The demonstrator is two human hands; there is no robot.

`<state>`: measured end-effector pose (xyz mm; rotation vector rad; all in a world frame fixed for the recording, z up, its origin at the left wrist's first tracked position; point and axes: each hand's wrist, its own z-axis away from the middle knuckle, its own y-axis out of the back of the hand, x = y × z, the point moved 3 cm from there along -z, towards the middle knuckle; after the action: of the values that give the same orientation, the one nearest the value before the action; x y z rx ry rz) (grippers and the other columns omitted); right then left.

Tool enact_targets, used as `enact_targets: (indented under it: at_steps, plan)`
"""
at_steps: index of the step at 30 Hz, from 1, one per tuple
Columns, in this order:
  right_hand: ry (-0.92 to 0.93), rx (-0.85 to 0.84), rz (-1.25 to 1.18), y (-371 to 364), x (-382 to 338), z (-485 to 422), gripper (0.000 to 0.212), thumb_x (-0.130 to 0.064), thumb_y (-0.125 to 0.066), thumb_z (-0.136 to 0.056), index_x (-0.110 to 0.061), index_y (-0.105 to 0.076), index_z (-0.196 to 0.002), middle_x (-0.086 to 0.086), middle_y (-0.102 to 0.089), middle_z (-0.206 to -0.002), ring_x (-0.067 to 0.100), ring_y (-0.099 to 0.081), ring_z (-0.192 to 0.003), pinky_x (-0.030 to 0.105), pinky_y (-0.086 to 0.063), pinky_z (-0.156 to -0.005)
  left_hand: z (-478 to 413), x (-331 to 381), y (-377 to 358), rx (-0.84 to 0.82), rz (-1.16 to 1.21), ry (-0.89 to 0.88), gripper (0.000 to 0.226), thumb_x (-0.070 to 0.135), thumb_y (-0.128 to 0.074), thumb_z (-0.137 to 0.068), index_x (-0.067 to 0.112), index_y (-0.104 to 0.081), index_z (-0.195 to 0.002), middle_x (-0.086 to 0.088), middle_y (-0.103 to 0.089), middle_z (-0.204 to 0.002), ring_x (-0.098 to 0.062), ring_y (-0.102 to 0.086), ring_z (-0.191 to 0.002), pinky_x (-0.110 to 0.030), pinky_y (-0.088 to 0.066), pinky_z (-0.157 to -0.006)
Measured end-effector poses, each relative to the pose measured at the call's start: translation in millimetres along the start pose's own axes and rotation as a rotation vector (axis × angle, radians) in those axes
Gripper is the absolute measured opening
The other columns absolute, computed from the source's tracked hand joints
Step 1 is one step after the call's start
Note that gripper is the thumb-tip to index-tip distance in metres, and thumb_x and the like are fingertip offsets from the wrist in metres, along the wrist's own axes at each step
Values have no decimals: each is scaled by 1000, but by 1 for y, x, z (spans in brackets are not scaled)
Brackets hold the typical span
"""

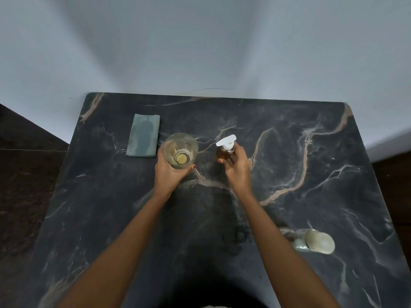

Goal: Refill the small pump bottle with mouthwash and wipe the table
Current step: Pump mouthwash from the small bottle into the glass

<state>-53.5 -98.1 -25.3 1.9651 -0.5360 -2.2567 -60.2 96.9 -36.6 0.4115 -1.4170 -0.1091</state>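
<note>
Dark marble with pale tan and white veins forms the table (289,165), pushed against a blue-grey wall (200,41); its near edge is cut off by the frame. Near the bottom right lies a pale rounded object with a clear body (315,241), too blurred to identify. No label or writing can be read on anything.

At centre, 2 bare forearms reach forward. The left hand (170,172) cups the near side of a clear drinking glass (180,150), thumb and fingers curled around its wall, the fingers on the left side partly hidden behind the glass. A little yellowish liquid shows at the bottom. Just beside it to the right, apart from it, stands the small clear pump bottle with amber liquid and a white pump head (225,150), upright on the table. The right hand (236,167) wraps its body from the right and near sides, the fingers closed on it and covering much of its lower half.

Just left of the glass lies a folded grey-green cloth (143,135), flat on the marble and marked by a darker patch.
</note>
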Motion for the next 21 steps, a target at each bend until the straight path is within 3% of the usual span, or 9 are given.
enact_targets:
  at_steps: [6, 12, 16, 21]
  plan:
    - [-28, -2, 21, -13, -6, -47, 58, 12, -57, -79, -10, -42, -130, 8, -54, -125, 23, -52, -115, 38, -42, -102, -52, -2, -6, 9, 23, -7, 93, 17, -86, -56, 16, -33, -133, -1, -47, -132, -11, -45, -122, -20, -36, -100]
    - [-63, -24, 30, -18, -6, -78, 59, 13, -54, -80, -13, -40, -131, 11, -51, -130, 22, -49, -117, 37, -42, -102, -83, -5, -15, 35, 20, 14, 95, 19, -86, -57, 13, -31, -134, -7, -46, -136, -16, -42, -127, -39, -36, -108]
    - [-75, -77, 38, -19, -2, -87, 60, 13, -52, -82, -15, -38, -133, 11, -50, -132, 22, -48, -120, 24, -40, -97, -93, -6, -15, 34, 18, 16, 94, 20, -86, -57, 15, -32, -134, -6, -47, -135, -16, -43, -126, -38, -36, -108]
    - [-83, -117, 60, -21, 1, -90, 60, 10, -54, -83, -15, -35, -134, 11, -46, -136, 24, -44, -126, 39, -38, -105, -96, -7, -14, 1, 30, 14, 95, 18, -84, -59, 15, -29, -135, -6, -44, -138, -14, -41, -128, -35, -34, -110]
